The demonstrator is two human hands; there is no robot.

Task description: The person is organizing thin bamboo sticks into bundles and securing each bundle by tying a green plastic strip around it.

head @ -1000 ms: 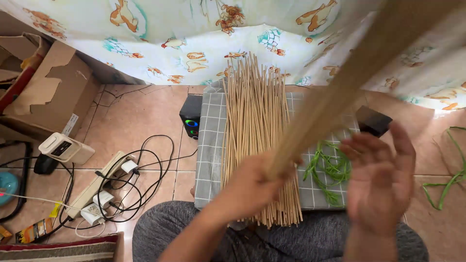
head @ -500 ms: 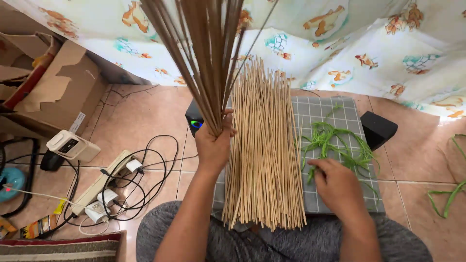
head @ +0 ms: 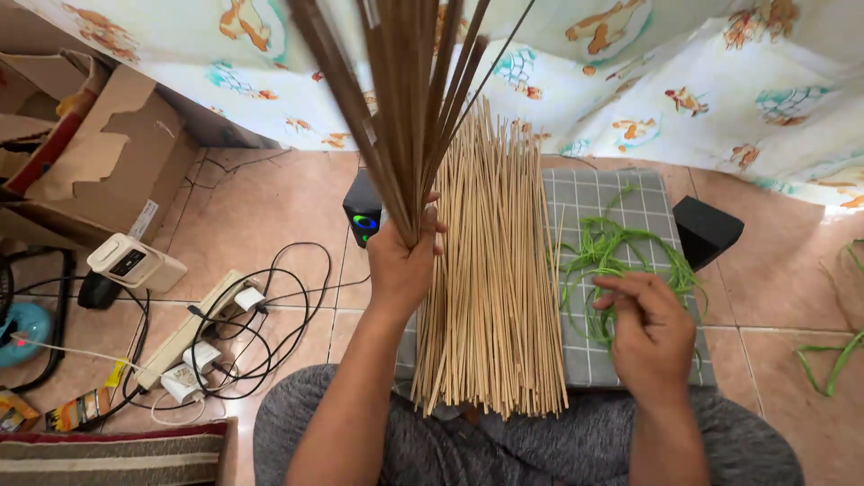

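Observation:
My left hand [head: 402,262] grips the base of a bunch of thin brown sticks [head: 396,99] that fans upward toward the camera. A large pile of pale bamboo sticks [head: 490,270] lies lengthwise on a grey checked cloth [head: 630,360] over my lap. My right hand [head: 650,333] hovers over a tangle of green strips [head: 621,256] on the cloth's right side, fingers curled and pinching at a strand.
A small black speaker [head: 362,213] sits left of the pile and a second one [head: 706,229] to the right. A power strip with tangled cables [head: 211,337] lies on the tiled floor at left, near cardboard boxes [head: 81,153]. A patterned curtain [head: 630,72] hangs behind.
The stick bunch swung from slanting right to upright in my left hand. My right hand dropped onto the green strips, then lifted slightly with fingers curled around a strand.

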